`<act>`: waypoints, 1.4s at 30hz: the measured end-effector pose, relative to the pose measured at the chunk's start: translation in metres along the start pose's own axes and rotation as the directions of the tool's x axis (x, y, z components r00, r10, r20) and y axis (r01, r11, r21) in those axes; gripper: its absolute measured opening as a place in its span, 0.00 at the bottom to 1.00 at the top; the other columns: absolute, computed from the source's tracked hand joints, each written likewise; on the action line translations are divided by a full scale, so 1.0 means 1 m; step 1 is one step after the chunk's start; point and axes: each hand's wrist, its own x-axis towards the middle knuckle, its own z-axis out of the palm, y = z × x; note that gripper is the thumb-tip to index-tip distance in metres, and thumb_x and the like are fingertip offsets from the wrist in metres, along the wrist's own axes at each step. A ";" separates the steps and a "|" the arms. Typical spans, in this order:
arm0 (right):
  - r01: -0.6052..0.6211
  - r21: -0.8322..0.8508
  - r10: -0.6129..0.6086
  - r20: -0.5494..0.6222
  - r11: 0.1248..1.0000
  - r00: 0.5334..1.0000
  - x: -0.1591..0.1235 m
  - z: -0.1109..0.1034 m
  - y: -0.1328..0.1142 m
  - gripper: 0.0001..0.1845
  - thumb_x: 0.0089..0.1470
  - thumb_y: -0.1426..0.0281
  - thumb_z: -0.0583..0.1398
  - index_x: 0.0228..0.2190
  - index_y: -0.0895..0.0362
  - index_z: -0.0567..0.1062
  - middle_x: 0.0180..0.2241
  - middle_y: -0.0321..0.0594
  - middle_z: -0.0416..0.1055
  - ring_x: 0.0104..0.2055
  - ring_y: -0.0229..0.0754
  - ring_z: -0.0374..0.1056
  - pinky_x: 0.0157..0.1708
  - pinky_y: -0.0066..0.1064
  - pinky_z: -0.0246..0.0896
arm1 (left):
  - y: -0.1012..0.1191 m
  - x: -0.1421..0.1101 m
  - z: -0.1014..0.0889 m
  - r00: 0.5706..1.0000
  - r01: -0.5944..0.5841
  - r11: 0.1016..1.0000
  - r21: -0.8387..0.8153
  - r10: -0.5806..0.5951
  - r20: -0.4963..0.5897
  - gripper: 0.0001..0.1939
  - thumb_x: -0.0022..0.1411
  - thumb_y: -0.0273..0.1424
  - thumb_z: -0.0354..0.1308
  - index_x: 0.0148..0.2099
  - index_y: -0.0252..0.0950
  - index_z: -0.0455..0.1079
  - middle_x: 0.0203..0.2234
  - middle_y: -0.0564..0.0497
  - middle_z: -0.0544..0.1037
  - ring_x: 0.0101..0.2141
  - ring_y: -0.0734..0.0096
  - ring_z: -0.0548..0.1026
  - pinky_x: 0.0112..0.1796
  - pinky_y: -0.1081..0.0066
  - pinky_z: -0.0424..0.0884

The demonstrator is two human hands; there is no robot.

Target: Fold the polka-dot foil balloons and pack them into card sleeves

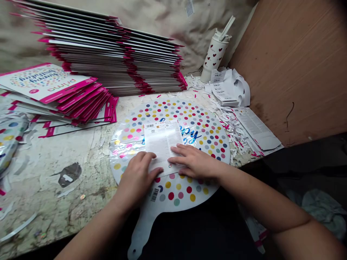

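A flat, round foil balloon (176, 202) with many-coloured dots and shiny blue lettering lies on the worktable, its tail hanging over the front edge. On top of it rests a white printed leaflet (158, 144) with a barcode and small text, covering part of the lettering. My left hand (137, 175) is at the leaflet's lower left edge, thumb and index finger apart and touching the paper. Across the leaflet's right side lies my right hand (193, 161), palm down with fingers spread. A small barcode label (154, 195) is stuck near the tail.
A tall stack of pink-edged packets (119, 61) stands at the back. More packets (51, 83) lie fanned at left, beside another folded dotted balloon (11, 139). At right are a heart-patterned tumbler (215, 54), a label strip (226, 86), paper scraps and leaflets (256, 126).
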 end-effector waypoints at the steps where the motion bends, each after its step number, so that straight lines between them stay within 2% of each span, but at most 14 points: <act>1: 0.041 -0.026 -0.038 0.089 0.999 0.995 0.002 -0.004 -0.001 0.28 0.52 0.68 0.59 0.55 0.53 0.62 0.61 0.49 0.51 0.62 0.55 0.47 0.55 0.48 0.50 | -0.005 -0.002 -0.005 0.998 0.041 0.999 0.005 -0.041 -0.040 0.15 0.57 0.40 0.54 0.44 0.39 0.65 0.40 0.45 0.70 0.42 0.56 0.69 0.41 0.60 0.66; 4: 0.038 -0.185 0.000 0.204 0.982 0.979 0.005 -0.004 -0.010 0.34 0.51 0.75 0.59 0.58 0.57 0.56 0.60 0.59 0.50 0.59 0.60 0.53 0.47 0.47 0.62 | -0.005 -0.019 -0.022 0.977 0.195 0.971 -0.139 -0.204 -0.054 0.13 0.55 0.41 0.55 0.40 0.40 0.67 0.36 0.46 0.72 0.39 0.57 0.70 0.38 0.62 0.67; 6: 0.025 -0.342 0.025 0.141 0.939 0.990 0.005 0.004 -0.019 0.31 0.52 0.78 0.56 0.58 0.59 0.57 0.57 0.63 0.55 0.53 0.62 0.61 0.35 0.45 0.68 | 0.008 -0.035 -0.029 0.929 0.350 0.844 -0.407 -0.256 0.268 0.13 0.56 0.43 0.53 0.32 0.38 0.68 0.27 0.49 0.73 0.30 0.64 0.71 0.30 0.68 0.67; 8: 0.031 -0.465 -0.039 -0.009 0.885 0.999 0.004 0.012 -0.027 0.23 0.55 0.79 0.51 0.53 0.64 0.64 0.51 0.63 0.63 0.46 0.61 0.68 0.28 0.43 0.70 | 0.024 -0.045 -0.028 0.776 0.587 0.540 -0.603 -0.165 0.609 0.18 0.57 0.47 0.52 0.30 0.37 0.68 0.24 0.50 0.73 0.22 0.71 0.70 0.23 0.73 0.65; 10: 0.042 -0.528 -0.178 -0.210 0.848 0.961 0.002 0.017 -0.034 0.18 0.57 0.78 0.50 0.47 0.68 0.70 0.45 0.61 0.70 0.42 0.58 0.71 0.29 0.42 0.70 | 0.035 -0.047 -0.021 0.712 0.702 0.166 -0.693 -0.134 0.689 0.19 0.56 0.48 0.53 0.34 0.36 0.69 0.29 0.48 0.76 0.22 0.72 0.72 0.23 0.74 0.66; 12: 0.060 -0.537 -0.313 -0.394 0.841 0.865 0.001 0.018 -0.041 0.15 0.57 0.78 0.51 0.42 0.69 0.73 0.41 0.57 0.73 0.41 0.54 0.72 0.32 0.40 0.71 | 0.039 -0.042 -0.013 0.740 0.617 -0.104 -0.780 -0.262 0.620 0.17 0.53 0.44 0.59 0.37 0.35 0.69 0.33 0.47 0.76 0.27 0.71 0.74 0.25 0.74 0.69; 15: 0.081 -0.507 -0.386 -0.533 0.858 0.753 -0.002 0.017 -0.049 0.12 0.55 0.78 0.54 0.39 0.69 0.74 0.38 0.53 0.75 0.40 0.51 0.72 0.33 0.37 0.71 | 0.037 -0.030 -0.005 0.736 0.478 -0.211 -0.852 -0.433 0.520 0.10 0.51 0.33 0.63 0.34 0.32 0.70 0.28 0.48 0.76 0.29 0.71 0.75 0.26 0.76 0.70; 21: 0.092 -0.365 -0.305 -0.583 0.926 0.753 -0.007 0.015 -0.049 0.10 0.55 0.76 0.55 0.39 0.65 0.73 0.38 0.50 0.75 0.41 0.47 0.71 0.38 0.37 0.68 | 0.041 -0.024 -0.004 0.712 0.357 -0.558 -0.749 -0.357 0.605 0.02 0.55 0.25 0.58 0.34 0.34 0.71 0.29 0.51 0.76 0.30 0.74 0.74 0.34 0.70 0.74; 25: 0.114 0.095 -0.047 -0.529 0.989 0.847 0.002 0.009 -0.049 0.17 0.54 0.61 0.58 0.41 0.60 0.70 0.38 0.46 0.73 0.40 0.43 0.69 0.42 0.34 0.65 | 0.046 -0.028 -0.003 0.775 0.360 -0.357 -0.862 -0.399 0.489 0.07 0.54 0.32 0.60 0.34 0.33 0.71 0.30 0.51 0.76 0.31 0.72 0.75 0.32 0.72 0.72; 31: 0.052 0.335 0.129 -0.495 0.941 0.859 0.010 -0.001 -0.048 0.09 0.57 0.74 0.50 0.29 0.58 0.68 0.30 0.42 0.69 0.35 0.40 0.65 0.38 0.32 0.62 | 0.044 -0.026 -0.001 0.802 0.371 -0.133 -0.919 -0.454 0.389 0.13 0.51 0.39 0.62 0.32 0.34 0.68 0.27 0.53 0.76 0.28 0.70 0.75 0.30 0.71 0.72; 34: 0.001 0.345 0.040 -0.114 0.939 0.993 -0.028 -0.019 -0.026 0.09 0.55 0.68 0.55 0.24 0.56 0.70 0.24 0.37 0.69 0.28 0.37 0.67 0.29 0.27 0.63 | 0.034 -0.025 -0.004 0.820 0.349 0.030 -0.937 -0.494 0.290 0.15 0.52 0.39 0.61 0.40 0.38 0.65 0.32 0.53 0.77 0.32 0.67 0.76 0.33 0.67 0.73; 36: -0.205 0.130 0.192 0.103 0.970 0.976 -0.057 -0.033 -0.010 0.15 0.47 0.61 0.62 0.17 0.55 0.70 0.16 0.35 0.66 0.20 0.38 0.65 0.21 0.28 0.60 | 0.030 -0.026 -0.010 0.851 0.340 0.288 -0.895 -0.500 0.163 0.18 0.52 0.37 0.61 0.45 0.39 0.62 0.33 0.52 0.77 0.34 0.65 0.77 0.33 0.67 0.74; 39: -0.394 -0.050 0.364 -0.291 0.918 0.885 -0.075 -0.054 -0.001 0.16 0.44 0.58 0.64 0.34 0.55 0.76 0.31 0.45 0.74 0.34 0.51 0.71 0.32 0.40 0.67 | 0.036 -0.026 -0.028 0.931 0.202 0.738 -0.644 -0.348 -0.107 0.18 0.54 0.32 0.58 0.48 0.41 0.62 0.30 0.51 0.77 0.31 0.65 0.77 0.31 0.67 0.73; 42: -0.079 0.117 0.134 -0.603 0.990 0.786 -0.057 -0.071 -0.014 0.24 0.49 0.65 0.63 0.49 0.51 0.69 0.46 0.44 0.71 0.51 0.52 0.64 0.51 0.46 0.60 | 0.049 -0.023 -0.055 0.970 -0.144 0.903 -0.405 0.048 -0.239 0.18 0.57 0.27 0.55 0.50 0.47 0.66 0.30 0.53 0.79 0.30 0.67 0.77 0.34 0.67 0.74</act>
